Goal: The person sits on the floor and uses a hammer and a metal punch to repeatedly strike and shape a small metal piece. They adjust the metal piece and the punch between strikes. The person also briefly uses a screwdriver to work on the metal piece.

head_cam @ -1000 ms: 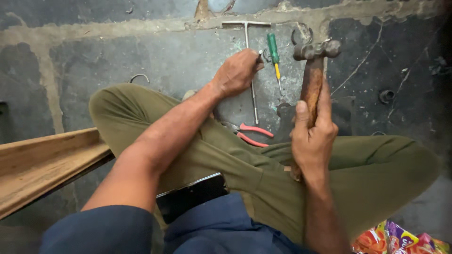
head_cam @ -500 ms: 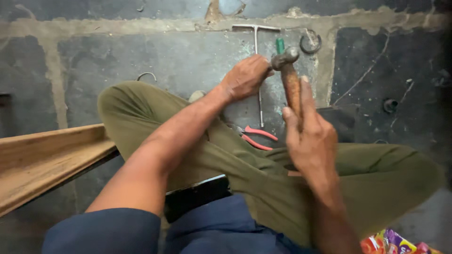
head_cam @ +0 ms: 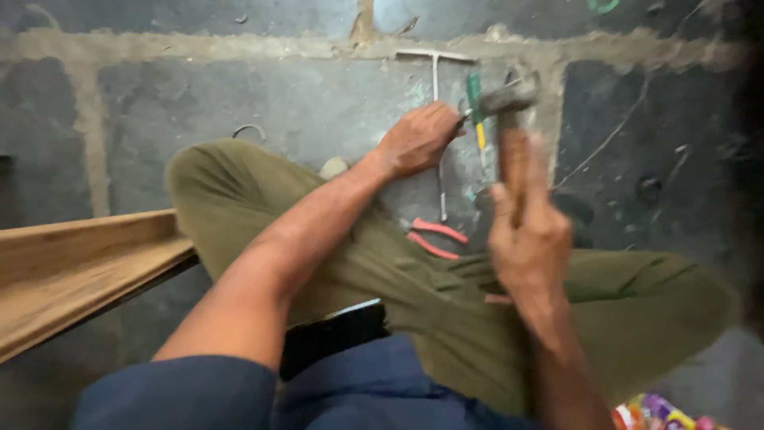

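My right hand [head_cam: 529,239] grips the wooden handle of a hammer [head_cam: 509,119], its metal head raised and blurred just right of my left hand. My left hand [head_cam: 418,139] rests on the grey floor with fingers curled, pinching something small I cannot make out. A long metal T-shaped tool [head_cam: 436,119] lies on the floor under and beyond that hand. A green-handled screwdriver [head_cam: 475,99] lies beside it. Red-handled pliers [head_cam: 434,237] lie by my knee.
I sit cross-legged in olive trousers [head_cam: 239,207] on a grey tiled floor [head_cam: 199,103]. A wooden plank [head_cam: 79,263] juts in from the left. Colourful wrappers [head_cam: 660,414] sit at the bottom right. A small metal ring [head_cam: 251,129] lies on the floor.
The hammer has swung from the right toward my left hand and its head now hovers close beside the fingers. The left hand has stayed put.
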Motion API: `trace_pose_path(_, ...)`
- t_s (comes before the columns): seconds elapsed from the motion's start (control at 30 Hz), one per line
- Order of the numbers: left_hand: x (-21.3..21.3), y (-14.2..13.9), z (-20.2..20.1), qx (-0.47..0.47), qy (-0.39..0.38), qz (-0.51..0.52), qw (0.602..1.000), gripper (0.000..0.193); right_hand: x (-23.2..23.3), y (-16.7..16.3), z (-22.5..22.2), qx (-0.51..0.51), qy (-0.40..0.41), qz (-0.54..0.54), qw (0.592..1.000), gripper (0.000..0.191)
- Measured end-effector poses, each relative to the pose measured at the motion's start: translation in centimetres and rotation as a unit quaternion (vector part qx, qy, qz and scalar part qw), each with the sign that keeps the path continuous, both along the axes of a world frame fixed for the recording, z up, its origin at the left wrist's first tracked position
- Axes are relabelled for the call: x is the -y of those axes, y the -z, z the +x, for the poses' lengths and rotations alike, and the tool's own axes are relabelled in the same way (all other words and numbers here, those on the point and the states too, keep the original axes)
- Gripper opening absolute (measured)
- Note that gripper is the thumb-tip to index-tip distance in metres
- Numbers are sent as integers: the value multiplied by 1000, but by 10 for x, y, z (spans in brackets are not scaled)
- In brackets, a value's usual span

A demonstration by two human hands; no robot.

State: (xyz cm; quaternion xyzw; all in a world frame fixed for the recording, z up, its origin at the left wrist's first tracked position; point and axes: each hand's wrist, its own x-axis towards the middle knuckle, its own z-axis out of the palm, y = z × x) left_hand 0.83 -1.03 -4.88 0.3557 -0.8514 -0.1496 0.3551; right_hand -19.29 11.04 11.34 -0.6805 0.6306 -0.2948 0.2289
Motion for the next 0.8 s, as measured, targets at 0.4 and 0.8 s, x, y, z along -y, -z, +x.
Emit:
trace_pose_path(0.4, -8, 6, -3, -43, -22, 56, 997, 15, -21, 1, -7, 65, 98, 7, 993, 54)
trace_pose_path(0.8, -17, -2, -3, -19, -2, 45, 999, 18, -11, -1, 3, -49, -19, 4, 999, 63)
